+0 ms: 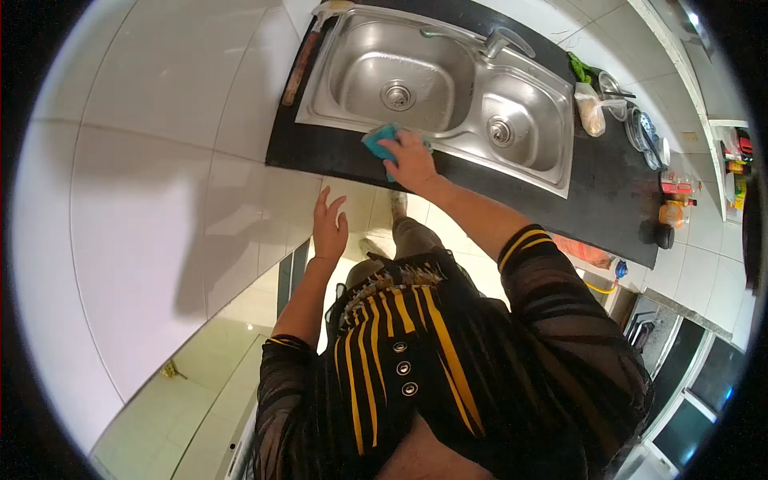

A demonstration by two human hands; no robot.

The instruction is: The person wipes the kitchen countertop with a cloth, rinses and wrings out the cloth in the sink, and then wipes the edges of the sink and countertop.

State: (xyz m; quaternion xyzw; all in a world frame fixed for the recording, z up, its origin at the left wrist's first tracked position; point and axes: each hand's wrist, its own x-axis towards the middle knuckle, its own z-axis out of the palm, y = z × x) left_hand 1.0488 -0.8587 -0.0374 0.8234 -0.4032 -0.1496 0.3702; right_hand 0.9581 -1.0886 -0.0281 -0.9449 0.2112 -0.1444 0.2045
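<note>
My right hand (413, 162) presses a blue cloth (379, 142) against the black countertop (328, 148), at the front edge of the sink. Its fingers are bent over the cloth and hide part of it. The steel double-bowl sink (320, 88) lies just beyond, with a drain visible in each bowl. My left hand (329, 222) hangs in the air in front of the counter edge, fingers apart and holding nothing. A faucet (506, 42) stands at the back of the sink between the bowls.
On the counter's right side are a plastic bag (590, 110), a green item (580, 67), dishes (644, 138) and small bottles (674, 213). A long brown item (302, 68) lies along the sink's left edge. A tiled wall (160, 160) rises at left.
</note>
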